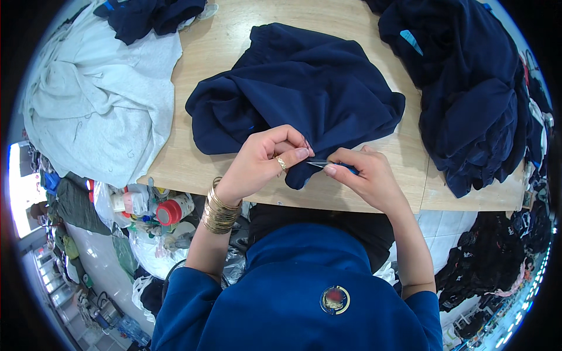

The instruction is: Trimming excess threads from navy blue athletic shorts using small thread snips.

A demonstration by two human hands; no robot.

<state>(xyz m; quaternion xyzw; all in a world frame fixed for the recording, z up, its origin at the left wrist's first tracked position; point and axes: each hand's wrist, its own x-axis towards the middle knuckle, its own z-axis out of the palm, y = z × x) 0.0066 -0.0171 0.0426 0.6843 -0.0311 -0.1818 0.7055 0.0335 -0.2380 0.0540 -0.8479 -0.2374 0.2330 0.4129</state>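
A navy blue garment [316, 76] lies bunched on the wooden table in front of me, with one end hanging toward the near edge. My left hand [270, 155], with a ring and several gold bangles, pinches the near part of this garment; dark thread seems to show at the fingertips. In my right hand [366, 175] are small thread snips [321, 164] with pointed metal blades and a blue handle, gripped between thumb and fingers. Their tips point left, close against the left fingertips and the cloth. The fingers hide most of the handle.
Light grey cloth [111, 99] is heaped at the left of the table [222, 32], with dark blue cloth [153, 16] on its far end. More navy garments [468, 99] pile up at the right. Below the left edge stands a red-lidded container [170, 212] among bags.
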